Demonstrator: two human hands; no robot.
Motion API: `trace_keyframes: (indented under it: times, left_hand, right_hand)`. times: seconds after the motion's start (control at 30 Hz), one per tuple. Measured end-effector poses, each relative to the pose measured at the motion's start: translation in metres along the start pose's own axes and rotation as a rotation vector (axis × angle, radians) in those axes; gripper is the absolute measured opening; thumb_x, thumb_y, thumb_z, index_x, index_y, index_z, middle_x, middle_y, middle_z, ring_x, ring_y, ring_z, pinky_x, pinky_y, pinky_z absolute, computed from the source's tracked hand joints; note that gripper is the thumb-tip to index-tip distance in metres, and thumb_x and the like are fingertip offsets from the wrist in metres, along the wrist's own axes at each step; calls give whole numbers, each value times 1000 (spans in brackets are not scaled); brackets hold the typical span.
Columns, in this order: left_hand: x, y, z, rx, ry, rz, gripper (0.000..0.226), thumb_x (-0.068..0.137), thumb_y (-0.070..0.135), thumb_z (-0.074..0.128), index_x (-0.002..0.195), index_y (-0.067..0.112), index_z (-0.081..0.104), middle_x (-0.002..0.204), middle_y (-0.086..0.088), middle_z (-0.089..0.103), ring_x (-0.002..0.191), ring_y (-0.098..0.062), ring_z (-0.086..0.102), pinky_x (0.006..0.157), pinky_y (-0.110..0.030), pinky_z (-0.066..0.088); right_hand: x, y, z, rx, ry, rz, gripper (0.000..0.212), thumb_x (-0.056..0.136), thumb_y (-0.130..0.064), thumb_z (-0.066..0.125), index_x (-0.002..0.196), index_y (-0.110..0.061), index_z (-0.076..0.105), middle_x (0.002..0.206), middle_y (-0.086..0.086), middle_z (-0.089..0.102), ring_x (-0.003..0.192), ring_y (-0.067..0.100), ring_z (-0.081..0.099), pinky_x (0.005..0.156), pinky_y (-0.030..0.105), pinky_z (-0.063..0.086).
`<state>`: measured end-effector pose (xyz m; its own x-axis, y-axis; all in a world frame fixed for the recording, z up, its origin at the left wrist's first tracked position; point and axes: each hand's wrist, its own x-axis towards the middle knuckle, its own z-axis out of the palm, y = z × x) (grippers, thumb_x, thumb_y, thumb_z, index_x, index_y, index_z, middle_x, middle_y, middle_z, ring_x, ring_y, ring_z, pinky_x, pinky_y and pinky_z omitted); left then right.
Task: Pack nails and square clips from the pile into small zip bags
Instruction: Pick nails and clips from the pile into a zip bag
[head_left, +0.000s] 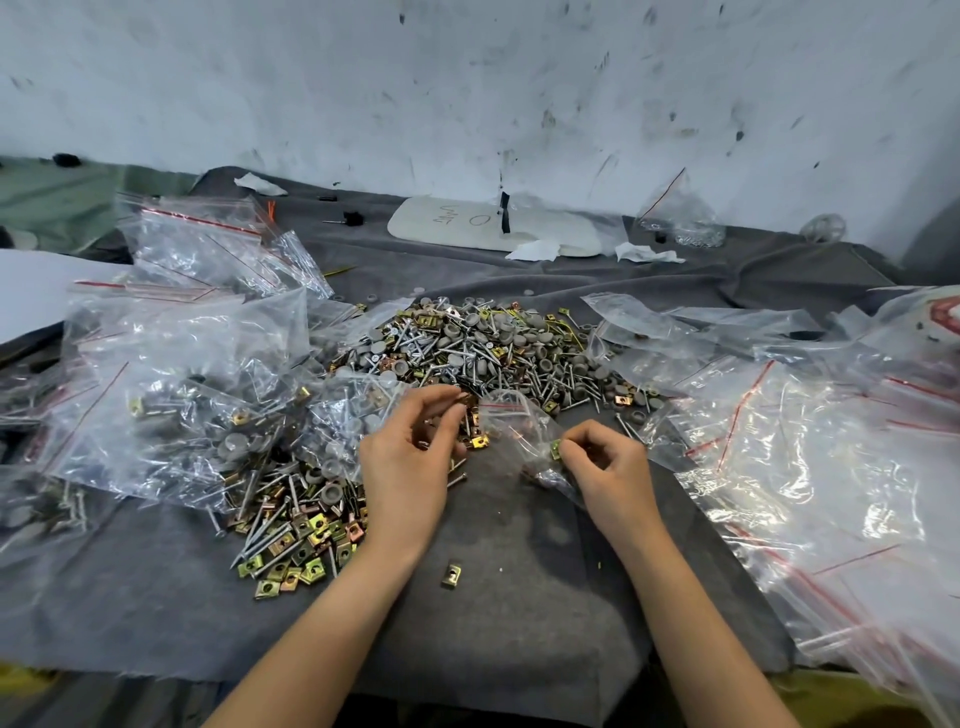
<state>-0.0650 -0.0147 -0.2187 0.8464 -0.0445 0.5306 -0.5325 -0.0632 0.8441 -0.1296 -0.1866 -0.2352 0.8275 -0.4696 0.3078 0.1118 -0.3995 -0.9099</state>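
A stained white wall (467, 78) backs a cloth-covered desk (498, 623). The main pile (483, 353) of nails, grey caps and square clips sits at its middle. Filled bags (171, 395) are heaped toward the left edge and empty bags (810, 457) toward the right. A smaller heap of clips and nails (296, 530) lies near the front left, and one loose clip (451, 574) sits alone close to the front edge between the forearms.

Just in front of the pile, the small zip bag (511, 428) hangs between the two hands. The left hand (410, 462) has its fingers curled, with the fingertips at the bag's far end where the red zip strip shows. It seems to pinch the rim there, though clips lie right under those fingertips and blur the contact. The right hand (610, 467) is closed narrow, thumb and forefinger pinching a yellow square clip (555, 450) at the bag's near right side. Whether that clip is already inside the film or pressed against it from outside cannot be told.

The bag's long axis runs from far left to near right, with its mouth on the left hand's side. If the clip is still outside, the right hand would probably have to carry it leftward and away to reach the opening. More stock lies straight ahead, about equally close to both hands.
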Motion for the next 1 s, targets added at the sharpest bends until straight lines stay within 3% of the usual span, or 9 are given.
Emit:
trace_keyframes:
  times: [0.17, 0.27, 0.4, 0.53, 0.7, 0.77, 0.87, 0.93, 1.0]
  left_hand:
    - [12, 3, -6, 146, -64, 170, 26, 86, 6, 68, 101, 28, 65, 91, 19, 67, 82, 2, 63, 75, -12, 48]
    - [21, 7, -1, 210, -200, 199, 24, 86, 6, 67, 102, 24, 64, 90, 17, 67, 84, 4, 63, 77, -12, 48]
    - [27, 8, 3, 283, -321, 256, 17, 88, 4, 65, 100, 16, 65, 85, 25, 59, 79, 16, 57, 72, 0, 39]
    - [31, 9, 1, 322, -435, 307, 16, 86, 4, 66, 99, 12, 65, 86, 19, 63, 78, 20, 54, 71, 1, 38]
    - [31, 15, -3, 337, -475, 308, 21, 86, -4, 61, 97, 11, 71, 91, 7, 71, 77, 10, 60, 71, -8, 47]
    - [29, 20, -2, 345, -364, 341, 23, 85, -6, 58, 98, 9, 70, 94, 5, 68, 80, 1, 60, 73, -16, 49]
    - [19, 25, 1, 333, -227, 428, 11, 85, 4, 59, 95, 6, 64, 94, 6, 55, 82, -1, 48, 76, -8, 40]
    - [8, 24, 5, 346, -396, 469, 13, 86, 12, 62, 98, 8, 64, 93, 6, 57, 81, -3, 52, 75, -12, 44]
    - [-2, 19, 12, 402, -603, 415, 22, 87, 16, 65, 109, 11, 65, 99, 1, 63, 88, -12, 60, 81, -25, 49]
  right_hand:
    - [0, 0, 0, -2, -11, -6, 25, 83, 0, 62, 64, -15, 61, 57, -9, 55, 57, 5, 47, 56, 18, 38]
    - [0, 0, -1, 4, -16, -8, 26, 82, 1, 62, 63, -16, 60, 58, -9, 56, 57, 6, 48, 56, 19, 38]
    - [0, 1, -1, 10, -17, -23, 26, 82, 2, 63, 63, -16, 60, 59, -5, 56, 59, 8, 48, 57, 22, 38]
    - [0, 2, -1, 4, -13, -28, 28, 82, 2, 63, 62, -18, 60, 58, -8, 56, 58, 7, 48, 57, 22, 38]
    - [1, 2, -1, 17, -10, -25, 26, 83, 1, 62, 63, -16, 61, 59, -7, 57, 59, 7, 49, 58, 24, 39]
    - [1, 3, -1, 42, -12, -12, 25, 85, 0, 62, 65, -16, 61, 61, -3, 59, 62, 12, 52, 60, 29, 41]
    - [1, 1, -1, 49, -26, -25, 24, 87, -2, 62, 68, -18, 62, 68, 7, 62, 66, 15, 55, 64, 34, 44]
    - [0, 0, -1, 17, -30, -65, 21, 86, -5, 63, 71, -19, 63, 67, 1, 62, 66, 9, 54, 65, 28, 43]
    - [0, -1, -2, 2, -39, -91, 21, 87, -4, 62, 73, -20, 63, 68, -4, 62, 66, 6, 55, 65, 24, 43]
